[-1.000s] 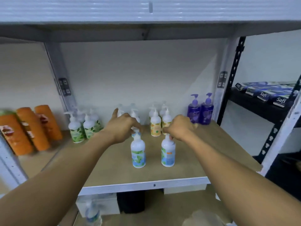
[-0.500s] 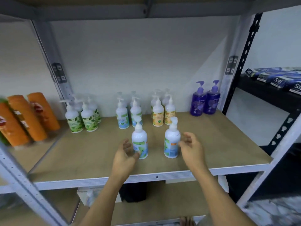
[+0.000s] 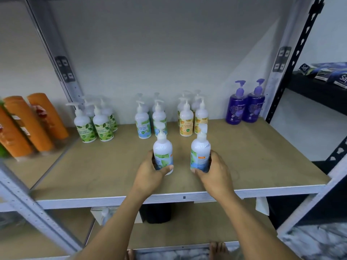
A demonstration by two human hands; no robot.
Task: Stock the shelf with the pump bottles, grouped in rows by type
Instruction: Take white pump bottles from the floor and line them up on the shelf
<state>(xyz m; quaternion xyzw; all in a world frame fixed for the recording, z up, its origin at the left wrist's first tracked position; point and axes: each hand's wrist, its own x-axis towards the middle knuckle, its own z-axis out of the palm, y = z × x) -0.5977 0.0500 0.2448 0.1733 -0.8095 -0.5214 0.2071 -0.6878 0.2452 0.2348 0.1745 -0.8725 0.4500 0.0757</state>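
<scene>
Two white pump bottles with blue-green labels stand near the front of the wooden shelf. My left hand grips the left bottle low on its body. My right hand grips the right bottle the same way. Behind them, along the wall, stand rows by type: green-label bottles, blue-label bottles, orange-label bottles and two purple bottles.
Orange shampoo bottles lean on the neighbouring shelf at the left. Grey uprights frame the bay. A black rack at the right holds blue packs. A lower shelf holds a dark container and a box.
My hands drew back from the rear rows to the two front bottles and closed round them. The camera tilted downward.
</scene>
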